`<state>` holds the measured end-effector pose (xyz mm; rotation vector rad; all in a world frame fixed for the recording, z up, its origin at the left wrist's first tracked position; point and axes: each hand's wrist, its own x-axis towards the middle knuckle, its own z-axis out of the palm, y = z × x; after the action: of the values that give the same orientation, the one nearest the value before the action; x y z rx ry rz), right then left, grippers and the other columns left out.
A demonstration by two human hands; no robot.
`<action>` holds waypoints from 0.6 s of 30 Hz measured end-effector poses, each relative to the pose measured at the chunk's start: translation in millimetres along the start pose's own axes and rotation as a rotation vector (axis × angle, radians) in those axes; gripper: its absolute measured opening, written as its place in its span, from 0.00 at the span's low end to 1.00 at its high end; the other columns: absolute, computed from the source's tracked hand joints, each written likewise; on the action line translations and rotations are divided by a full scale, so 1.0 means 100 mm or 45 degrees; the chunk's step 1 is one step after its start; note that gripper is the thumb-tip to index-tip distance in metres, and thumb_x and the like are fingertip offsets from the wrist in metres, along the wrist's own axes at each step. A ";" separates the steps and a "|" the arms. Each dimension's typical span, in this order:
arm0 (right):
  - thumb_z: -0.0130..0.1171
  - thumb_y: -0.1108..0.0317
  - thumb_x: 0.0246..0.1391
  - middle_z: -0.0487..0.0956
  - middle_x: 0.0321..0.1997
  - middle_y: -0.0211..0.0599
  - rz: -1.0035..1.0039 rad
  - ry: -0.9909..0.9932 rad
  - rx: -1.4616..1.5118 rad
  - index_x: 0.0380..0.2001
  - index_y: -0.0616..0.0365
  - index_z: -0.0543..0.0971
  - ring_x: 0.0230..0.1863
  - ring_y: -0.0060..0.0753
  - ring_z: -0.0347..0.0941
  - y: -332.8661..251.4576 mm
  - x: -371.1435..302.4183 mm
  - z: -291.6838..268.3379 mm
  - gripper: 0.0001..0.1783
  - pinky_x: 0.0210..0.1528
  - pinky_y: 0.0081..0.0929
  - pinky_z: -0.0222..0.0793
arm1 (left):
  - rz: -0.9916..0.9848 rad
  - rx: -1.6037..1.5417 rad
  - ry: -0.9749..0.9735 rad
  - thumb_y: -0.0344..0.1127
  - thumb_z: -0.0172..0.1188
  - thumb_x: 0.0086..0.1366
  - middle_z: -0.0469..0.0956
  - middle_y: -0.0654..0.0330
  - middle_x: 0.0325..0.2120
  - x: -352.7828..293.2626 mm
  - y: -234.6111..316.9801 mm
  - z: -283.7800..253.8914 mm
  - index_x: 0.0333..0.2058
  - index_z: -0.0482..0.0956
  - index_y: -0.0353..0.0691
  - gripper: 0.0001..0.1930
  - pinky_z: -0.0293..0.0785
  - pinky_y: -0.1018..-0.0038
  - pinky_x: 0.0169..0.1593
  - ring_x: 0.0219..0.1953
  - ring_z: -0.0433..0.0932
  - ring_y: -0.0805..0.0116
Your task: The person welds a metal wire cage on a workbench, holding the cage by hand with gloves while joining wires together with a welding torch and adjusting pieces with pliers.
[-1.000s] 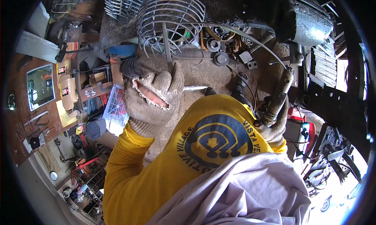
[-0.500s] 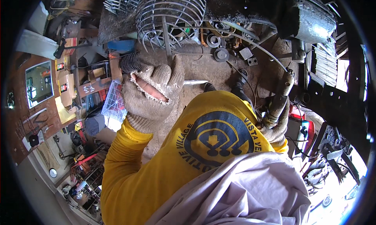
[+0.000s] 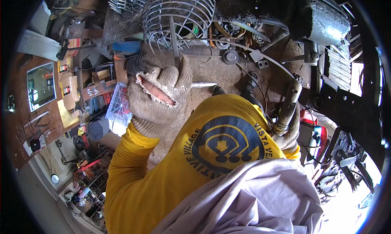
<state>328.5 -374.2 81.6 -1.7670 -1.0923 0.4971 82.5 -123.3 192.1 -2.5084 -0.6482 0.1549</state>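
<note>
The head view looks down past a pale cloth draped over a yellow long-sleeved shirt to two gloved hands raised above a grimy metal tabletop [image 3: 228, 77]. The left hand [image 3: 157, 97], in a torn knitted work glove with a bare finger showing through the rip, is curled shut round a thin pointed steel piece [image 3: 203, 85] whose bright tip sticks out to the right of the fist, just above the tabletop; how much of it lies inside the glove is hidden. The right hand [image 3: 287, 134], also gloved, has its fingers closed low round the handle of a dirty cylindrical welding torch [image 3: 288, 105] that points up and away, with a thin curved wire [image 3: 252, 48] arching from its head over the tabletop. The steel piece looks stiff, light and sharp at the tip, so it is best held well back along the shank, as here; the torch looks heavier and rigid, with its trailing wire likely to tug, and the handle is the safe place to grip. Farther out lie round metal pulleys [image 3: 231, 56] and small blocks, then a domed wire guard of bent steel rods [image 3: 177, 14], and a dark metal drum [image 3: 326, 20] at the far right.
</note>
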 end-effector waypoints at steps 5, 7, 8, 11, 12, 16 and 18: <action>0.72 0.48 0.52 0.68 0.59 0.43 -0.039 -0.058 -0.067 0.75 0.62 0.54 0.50 0.31 0.67 -0.12 0.04 -0.01 0.57 0.51 0.27 0.65 | 0.023 0.085 -0.037 0.47 0.52 0.64 0.77 0.63 0.50 -0.07 0.01 0.15 0.62 0.73 0.53 0.27 0.71 0.55 0.56 0.52 0.76 0.62; 0.74 0.43 0.47 0.68 0.62 0.44 0.083 -0.067 0.047 0.75 0.63 0.54 0.52 0.31 0.68 0.01 -0.06 -0.04 0.61 0.53 0.28 0.66 | 0.030 0.145 -0.087 0.49 0.56 0.60 0.76 0.63 0.45 -0.09 -0.01 0.16 0.61 0.76 0.55 0.29 0.70 0.55 0.55 0.49 0.77 0.62; 0.75 0.39 0.43 0.69 0.63 0.43 0.175 -0.063 0.120 0.74 0.65 0.54 0.53 0.31 0.69 0.13 -0.14 -0.06 0.65 0.54 0.28 0.67 | 0.021 0.105 -0.053 0.49 0.57 0.59 0.76 0.64 0.43 -0.09 -0.02 0.16 0.61 0.77 0.56 0.29 0.70 0.56 0.54 0.47 0.77 0.62; 0.80 0.34 0.33 0.73 0.57 0.37 0.275 -0.042 0.327 0.74 0.65 0.54 0.50 0.26 0.71 0.34 -0.22 -0.09 0.73 0.51 0.25 0.69 | -0.004 0.004 0.053 0.48 0.58 0.55 0.75 0.68 0.37 -0.08 -0.01 0.13 0.59 0.79 0.58 0.30 0.70 0.57 0.49 0.42 0.78 0.64; 0.80 0.34 0.32 0.73 0.56 0.35 0.280 -0.034 0.360 0.73 0.65 0.54 0.49 0.25 0.71 0.34 -0.22 -0.08 0.74 0.50 0.25 0.69 | -0.002 -0.013 0.073 0.48 0.59 0.54 0.75 0.69 0.36 -0.06 -0.01 0.13 0.59 0.79 0.59 0.30 0.70 0.57 0.48 0.41 0.78 0.65; 0.83 0.36 0.29 0.74 0.53 0.33 0.411 0.119 0.672 0.74 0.63 0.54 0.46 0.24 0.71 0.26 -0.20 0.02 0.76 0.48 0.24 0.69 | -0.025 -0.074 0.187 0.48 0.59 0.53 0.76 0.69 0.36 -0.01 0.01 0.05 0.59 0.79 0.58 0.31 0.71 0.59 0.47 0.40 0.78 0.64; 0.84 0.38 0.29 0.74 0.53 0.33 0.422 0.084 0.681 0.74 0.62 0.53 0.46 0.24 0.71 0.27 -0.16 0.03 0.76 0.48 0.24 0.69 | -0.011 -0.036 0.144 0.49 0.59 0.56 0.76 0.68 0.37 0.07 0.04 -0.09 0.60 0.79 0.58 0.30 0.71 0.60 0.49 0.42 0.78 0.64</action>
<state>330.3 -389.9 54.7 -1.4697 -0.5459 0.8403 92.1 -127.5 198.2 -2.5201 -0.6184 0.0007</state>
